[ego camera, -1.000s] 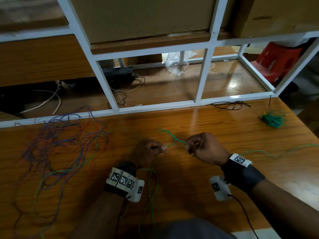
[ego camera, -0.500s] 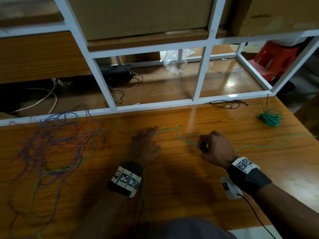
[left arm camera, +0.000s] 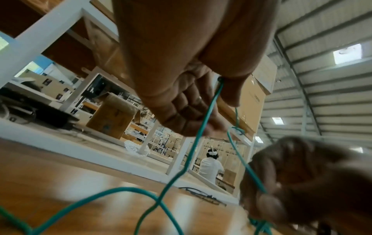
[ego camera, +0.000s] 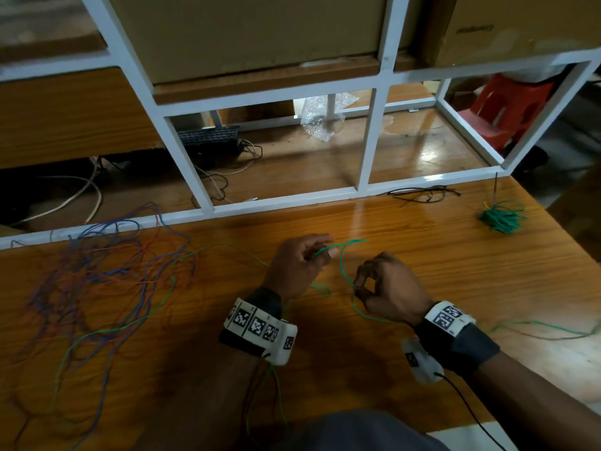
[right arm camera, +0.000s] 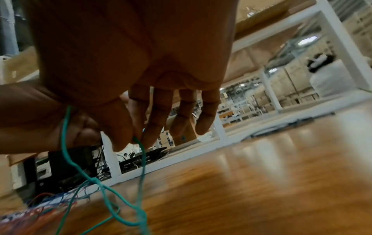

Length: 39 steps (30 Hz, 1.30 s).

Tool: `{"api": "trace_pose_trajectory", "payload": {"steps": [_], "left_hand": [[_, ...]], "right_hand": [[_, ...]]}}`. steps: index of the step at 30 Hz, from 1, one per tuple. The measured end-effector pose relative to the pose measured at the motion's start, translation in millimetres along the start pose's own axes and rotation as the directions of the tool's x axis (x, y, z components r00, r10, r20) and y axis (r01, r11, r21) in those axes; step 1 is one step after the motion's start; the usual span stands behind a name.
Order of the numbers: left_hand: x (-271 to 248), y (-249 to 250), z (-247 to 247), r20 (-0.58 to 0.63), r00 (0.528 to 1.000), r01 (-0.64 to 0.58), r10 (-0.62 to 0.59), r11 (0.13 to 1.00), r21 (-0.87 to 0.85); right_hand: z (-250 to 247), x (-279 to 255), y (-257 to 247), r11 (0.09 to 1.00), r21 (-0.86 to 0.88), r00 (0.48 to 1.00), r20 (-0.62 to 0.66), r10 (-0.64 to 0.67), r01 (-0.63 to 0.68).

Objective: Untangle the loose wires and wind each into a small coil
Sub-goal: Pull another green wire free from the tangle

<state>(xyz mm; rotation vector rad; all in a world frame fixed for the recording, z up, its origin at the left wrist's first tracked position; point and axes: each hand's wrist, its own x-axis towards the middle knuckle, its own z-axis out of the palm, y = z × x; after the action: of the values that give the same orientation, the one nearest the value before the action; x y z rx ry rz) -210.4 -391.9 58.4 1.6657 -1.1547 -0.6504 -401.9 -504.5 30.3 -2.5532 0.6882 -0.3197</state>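
Note:
A thin green wire (ego camera: 342, 261) arcs between my two hands over the wooden table (ego camera: 422, 262). My left hand (ego camera: 320, 253) pinches it near its far end, and the wire (left arm camera: 203, 127) runs down past the curled fingers. My right hand (ego camera: 357, 286) pinches the same wire between thumb and forefinger; the wire (right arm camera: 142, 151) hangs from that pinch and loops on the table. A small knot (left arm camera: 238, 129) shows in the wire. The wire's long tail (ego camera: 536, 325) trails right behind my right wrist. A tangle of blue, red and green wires (ego camera: 107, 271) lies at the left.
A wound green coil (ego camera: 502, 218) lies at the far right of the table. A loose black wire (ego camera: 422, 193) rests by the white metal frame (ego camera: 367, 138) along the table's back edge. Behind the frame are a black keyboard (ego camera: 208, 139), white cables and crumpled plastic.
My right hand has come back toward me and left, closer to the left hand, folding the green wire into a loop. The left hand has lifted and taken hold of the wire's end.

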Motion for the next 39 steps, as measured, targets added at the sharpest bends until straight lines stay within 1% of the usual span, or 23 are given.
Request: {"api": "trace_pose_trajectory", "payload": {"steps": [2,4,5,6,7,9,11,13,15,17,19,21,23,25,27,29,30,31,32,33,34,37,39], "left_hand": [[-3.0,6.8,-2.6,0.009,1.0,-0.012,0.013,0.992,-0.125],[-7.3,8.3,-1.3,0.047,0.999,0.019,-0.007,0.963,-0.268],[-8.2,7.9,-0.8,0.063,0.998,0.051,-0.031,0.94,-0.338],[-8.0,6.3,-0.7,0.07,0.996,0.079,-0.056,0.918,-0.388],[-8.0,6.1,-0.7,0.073,0.994,0.101,-0.078,0.903,-0.418],[-8.4,6.5,-1.0,0.069,0.991,0.135,-0.116,0.871,-0.473],[-8.4,6.1,-2.6,0.065,0.985,0.173,-0.162,0.845,-0.506],[-8.4,2.8,-5.2,0.07,0.976,0.215,-0.208,0.84,-0.497],[-8.0,-0.7,-8.9,0.084,0.967,0.251,-0.241,0.842,-0.477],[-6.9,-4.1,-13.7,0.083,0.958,0.282,-0.274,0.847,-0.451],[-5.4,-5.4,-17.9,0.086,0.949,0.313,-0.304,0.86,-0.404],[-4.7,-3.3,-19.5,0.127,0.944,0.329,-0.303,0.878,-0.348],[-5.0,1.6,-18.5,0.16,0.944,0.326,-0.29,0.897,-0.298],[-4.8,6.8,-16.3,0.16,0.945,0.319,-0.284,0.909,-0.269],[-4.1,10.8,-13.8,0.141,0.947,0.315,-0.288,0.918,-0.241],[-3.9,13.3,-12.5,0.106,0.951,0.308,-0.292,0.928,-0.21],[-4.3,14.2,-13.1,0.077,0.952,0.305,-0.295,0.932,-0.195],[-4.5,14.5,-13.7,0.04,0.952,0.305,-0.302,0.935,-0.181],[-4.8,14.3,-14.9,-0.004,0.948,0.312,-0.317,0.935,-0.168],[-4.6,12.9,-16.6,-0.052,0.939,0.327,-0.339,0.931,-0.162],[-4.1,11.6,-18.6,-0.094,0.924,0.351,-0.37,0.92,-0.176],[-2.3,8.1,-21.8,-0.17,0.864,0.412,-0.475,0.859,-0.305],[-1.9,7.0,-18.9,-0.201,0.835,0.434,-0.512,0.838,-0.332]], "right_hand": [[0.5,3.8,4.7,0.983,0.146,0.993,0.061,0.1,-0.108],[-3.1,8.8,6.1,0.904,0.362,0.968,0.187,0.168,-0.227],[-5.8,11.5,4.4,0.839,0.481,0.96,0.234,0.157,-0.254],[-9.0,14.2,1.1,0.772,0.581,0.96,0.246,0.137,-0.259],[-11.9,17.2,-2.3,0.708,0.668,0.968,0.231,0.096,-0.229],[-17.9,21.2,-8.9,0.639,0.754,0.985,0.171,0.031,-0.151],[-23.5,24.1,-13.3,0.638,0.765,0.994,0.107,0.005,-0.085],[-27.8,26.9,-11.2,0.649,0.759,0.997,0.08,-0.005,-0.058],[-31.5,28.4,-5.2,0.685,0.727,0.995,0.089,-0.047,-0.033],[-38.8,29.6,-0.7,0.738,0.674,0.987,0.142,-0.071,-0.044],[-48.7,30.1,-0.5,0.739,0.669,0.977,0.196,-0.08,-0.073],[-57.7,32.3,-4.7,0.745,0.661,0.965,0.245,-0.092,-0.097],[-63.0,35.5,-10.4,0.803,0.586,0.945,0.312,-0.098,-0.11],[-64.6,37.7,-16.7,0.855,0.508,0.922,0.371,-0.109,-0.103],[-64.3,37.5,-21.3,0.883,0.462,0.919,0.379,-0.11,-0.085],[-63.2,35.6,-24.4,0.917,0.398,0.941,0.319,-0.112,-0.025],[-62.1,34.3,-24.5,0.939,0.341,0.956,0.26,-0.139,0.044],[-60.4,32.8,-23.0,0.955,0.259,0.964,0.181,-0.194,0.143],[-58.2,30.9,-20.7,0.955,0.156,0.959,0.092,-0.269,0.253],[-55.2,28.7,-17.6,0.94,0.046,0.941,0.014,-0.339,0.338],[-52.9,26.4,-14.8,0.923,-0.045,0.923,-0.04,-0.383,0.381],[-45.9,18.5,-14.6,0.896,-0.182,0.892,-0.132,-0.431,0.406],[-39.3,14.5,-17.9,0.91,-0.193,0.898,-0.181,-0.401,0.367]]}}
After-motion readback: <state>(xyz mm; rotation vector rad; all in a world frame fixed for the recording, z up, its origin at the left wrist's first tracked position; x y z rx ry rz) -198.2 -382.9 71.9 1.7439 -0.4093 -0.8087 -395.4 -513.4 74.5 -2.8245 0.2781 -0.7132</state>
